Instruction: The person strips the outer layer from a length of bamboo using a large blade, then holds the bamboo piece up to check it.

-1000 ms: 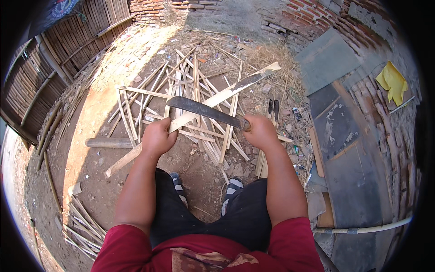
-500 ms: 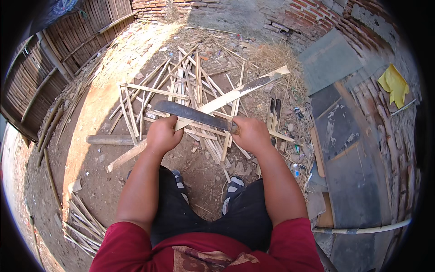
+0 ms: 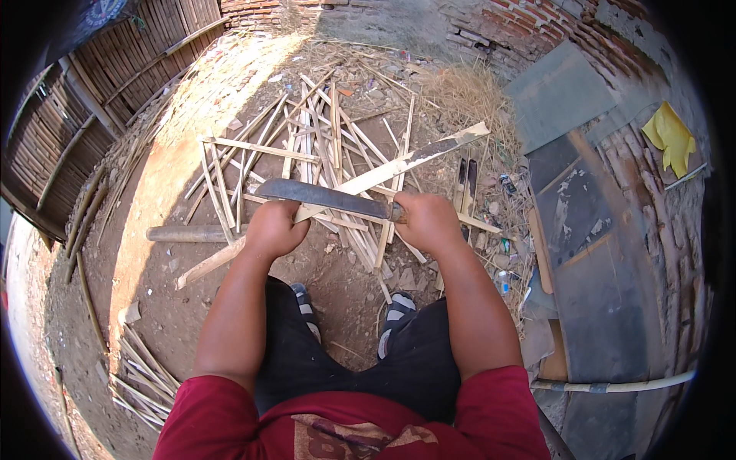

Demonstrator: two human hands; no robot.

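My right hand (image 3: 428, 221) is closed around the handle of a machete (image 3: 326, 197). Its dark, broad blade points left and lies across a long pale wooden slat (image 3: 414, 159). My left hand (image 3: 272, 228) grips that slat below the blade, close to the blade's tip end. The slat runs slantwise from the lower left to the upper right, and its far part carries a dark patch on one face. Whether the edge has bitten into the wood, I cannot tell.
Beyond my hands, a loose heap of thin strips (image 3: 337, 146) covers the ground. A round pole (image 3: 188, 234) lies at left, and more strips (image 3: 143, 376) lie lower left. Dark boards (image 3: 586, 284) and a yellow cloth (image 3: 671, 138) line the right, beside a brick wall (image 3: 529, 31).
The slat's far end has dipped slightly and its near end has shifted a little left. Both hands keep their grips, and the machete stays almost in the same place.
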